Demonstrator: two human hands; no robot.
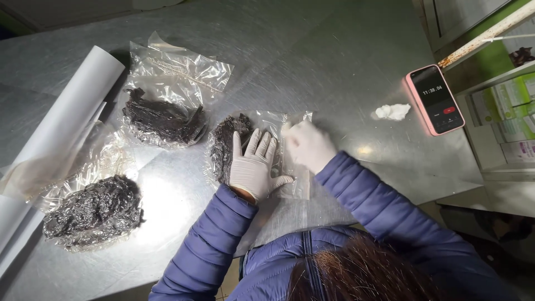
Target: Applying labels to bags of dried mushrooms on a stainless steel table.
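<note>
- The clear plastic bag (278, 146) lies flat on the steel table (334, 67) directly before the person, with a dark clump of dried material (224, 146) in its left end.
- The left hand (253, 166), in a white glove, lies palm-down on the bag with fingers spread and straight; it grips nothing, apparently pinning the film and its contents in place.
- The right hand (306, 145), also gloved, rests at the bag's right edge near the open mouth. It is blurred, so whether its fingers pinch the film or only press on it cannot be told.
- Two more filled bags sit to the left: one (164, 120) near, another (92, 212) nearer the table's front edge.
- A white paper roll (69, 106) lies along the far left.
- To the right, well apart, are a white wad (393, 111) and a pink-cased phone (434, 99).
</note>
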